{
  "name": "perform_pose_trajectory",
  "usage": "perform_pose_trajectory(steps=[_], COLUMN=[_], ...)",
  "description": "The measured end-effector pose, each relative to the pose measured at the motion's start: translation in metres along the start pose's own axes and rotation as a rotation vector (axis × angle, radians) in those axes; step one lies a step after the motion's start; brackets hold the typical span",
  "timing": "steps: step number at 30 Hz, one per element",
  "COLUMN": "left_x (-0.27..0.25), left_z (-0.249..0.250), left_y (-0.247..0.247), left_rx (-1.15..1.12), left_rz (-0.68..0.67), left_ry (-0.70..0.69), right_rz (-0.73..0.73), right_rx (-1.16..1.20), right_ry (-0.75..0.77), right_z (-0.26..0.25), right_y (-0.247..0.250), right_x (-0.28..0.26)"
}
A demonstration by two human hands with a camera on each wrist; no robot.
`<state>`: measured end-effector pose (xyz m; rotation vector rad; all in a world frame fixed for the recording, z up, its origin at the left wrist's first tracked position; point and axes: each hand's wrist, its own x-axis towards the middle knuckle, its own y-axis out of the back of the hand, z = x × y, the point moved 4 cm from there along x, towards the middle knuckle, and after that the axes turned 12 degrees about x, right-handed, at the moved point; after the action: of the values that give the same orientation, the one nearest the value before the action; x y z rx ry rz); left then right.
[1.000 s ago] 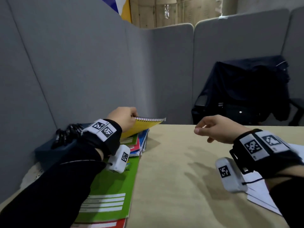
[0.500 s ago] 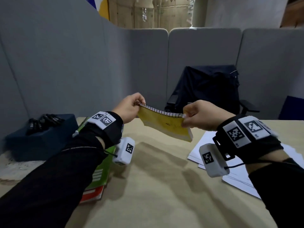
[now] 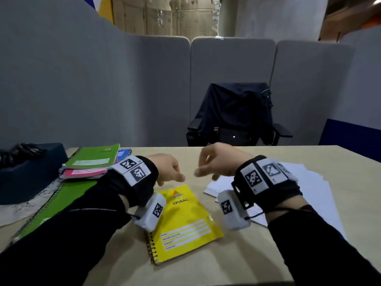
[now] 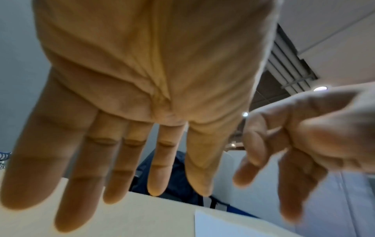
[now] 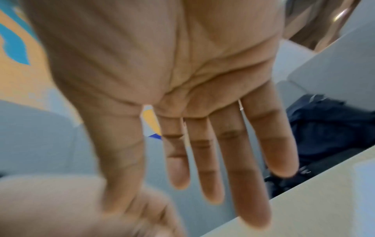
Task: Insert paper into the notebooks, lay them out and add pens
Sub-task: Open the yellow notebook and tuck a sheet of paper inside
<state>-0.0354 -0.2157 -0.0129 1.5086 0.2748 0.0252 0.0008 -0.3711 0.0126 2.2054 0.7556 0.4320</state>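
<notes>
Flat on the table (image 3: 216, 265), closed: one yellow notebook (image 3: 183, 221). Left hand (image 3: 167, 169) and right hand (image 3: 218, 162) hover above its far end, fingers extended, holding nothing. Stack of other notebooks (image 3: 90, 164) left of it, count unclear; loose paper sheets (image 3: 309, 182) right.

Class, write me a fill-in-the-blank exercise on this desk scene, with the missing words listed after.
1. The notebook lying shut between the arms is coloured ____.
2. The word printed on its cover is ____.
3. The left hand and right hand hold ____.
4. The white sheets of paper lie under the ____ arm.

Missing words: yellow; SPIRAL; nothing; right
</notes>
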Motion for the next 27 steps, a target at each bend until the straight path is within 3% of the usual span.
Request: perform_pose_trajectory(steps=[3,5,8,18,24,27], left_x=[0.006,0.015,0.020,0.016,0.015,0.013], left_z=[0.025,0.039,0.056,0.069,0.062,0.050], left_y=[-0.017,-0.033,-0.052,-0.056,-0.048,-0.044], left_rx=[0.222,0.314,0.332,0.251,0.175,0.105], left_rz=[-0.071,-0.157,-0.238,-0.200,-0.168,-0.163], left_ry=[0.019,0.017,0.002,-0.127,-0.091,-0.049], right_rz=[0.115,0.024,-0.041,-0.131,-0.190,-0.152], right_rx=[-0.238,-0.405,-0.455,-0.496,-0.585,-0.646], right_ry=[-0.183,-0.323,-0.434,-0.453,-0.496,-0.495], right_z=[0.042,0.074,0.105,0.120,0.109,0.127], right_y=[0.027,0.027,0.019,-0.009,-0.014,-0.014], right_x=[0.008,0.014,0.021,0.026,0.031,0.051])
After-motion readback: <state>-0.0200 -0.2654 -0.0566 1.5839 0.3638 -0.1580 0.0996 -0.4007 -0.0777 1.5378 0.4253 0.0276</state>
